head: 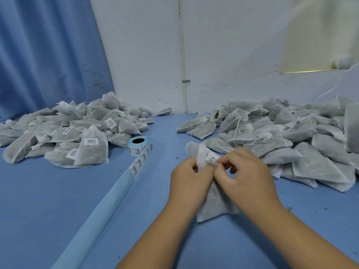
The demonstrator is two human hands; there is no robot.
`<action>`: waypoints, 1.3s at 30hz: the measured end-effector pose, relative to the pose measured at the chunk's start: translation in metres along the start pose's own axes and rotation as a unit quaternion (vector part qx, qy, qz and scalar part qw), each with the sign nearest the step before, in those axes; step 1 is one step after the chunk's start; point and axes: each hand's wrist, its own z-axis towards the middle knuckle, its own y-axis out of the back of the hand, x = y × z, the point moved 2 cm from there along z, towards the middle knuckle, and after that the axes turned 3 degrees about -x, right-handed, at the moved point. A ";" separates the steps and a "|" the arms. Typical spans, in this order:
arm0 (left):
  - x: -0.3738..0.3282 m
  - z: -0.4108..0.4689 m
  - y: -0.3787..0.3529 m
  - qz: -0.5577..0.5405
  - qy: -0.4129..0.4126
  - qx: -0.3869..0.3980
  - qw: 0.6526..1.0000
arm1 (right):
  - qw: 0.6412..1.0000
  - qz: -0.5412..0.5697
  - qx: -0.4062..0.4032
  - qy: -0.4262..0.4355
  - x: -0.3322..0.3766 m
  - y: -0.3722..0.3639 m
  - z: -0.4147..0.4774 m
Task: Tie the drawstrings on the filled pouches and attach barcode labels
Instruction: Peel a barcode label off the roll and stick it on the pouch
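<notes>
On the blue counter (48, 200), we hold a filled pouch (213, 202) by its gathered neck. Our left hand (191, 177) curls round the neck from nine o'clock, while our right hand (246, 171), touching it from three o'clock, pinches the fabric at the top between thumb and fingertips. A barcode label (212, 158) shows on the pouch just past our knuckles, at twelve o'clock; the drawstring is hidden by our fingers. At ten o'clock from the pouch sits a label roll (138, 146), its backing strip (101, 206) trailing toward seven o'clock across the counter. Beyond it, at nine to ten o'clock, lies a heap of labelled pouches (64, 131); from one to three o'clock spreads a larger heap of unlabelled pouches (281, 131) with loose strings. A blue curtain (48, 55) and a white wall (223, 55) stand behind, at twelve o'clock.
</notes>
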 end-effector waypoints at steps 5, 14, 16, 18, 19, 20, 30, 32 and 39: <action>-0.001 0.001 0.004 -0.018 0.005 0.016 1.000 | 0.998 0.022 0.052 0.017 -0.001 -0.002 0.000; -0.005 0.000 0.009 -0.163 0.064 0.176 0.969 | 0.998 0.022 0.056 0.019 -0.003 0.003 0.002; -0.003 0.001 0.010 -0.200 0.095 0.187 0.957 | 0.997 0.011 0.064 0.028 -0.003 0.005 0.002; -0.002 0.002 0.010 -0.212 0.113 0.176 0.955 | 0.995 0.002 0.081 0.059 -0.001 0.008 0.002; 0.000 0.003 0.010 -0.212 0.119 0.165 0.956 | 0.992 -0.001 0.093 0.081 0.000 0.009 0.002; 0.002 0.003 0.010 -0.214 0.126 0.155 0.956 | 0.989 -0.006 0.110 0.098 0.002 0.009 0.002; 0.000 0.002 0.013 -0.218 0.129 0.139 0.957 | 0.982 0.172 0.081 -0.008 -0.001 0.007 0.004; -0.001 0.001 0.014 -0.203 0.116 0.148 0.961 | 0.975 0.199 0.044 -0.085 -0.007 0.007 0.007; -0.003 -0.004 0.012 -0.162 0.082 0.218 0.959 | 0.883 0.367 0.169 -0.240 -0.016 0.004 0.007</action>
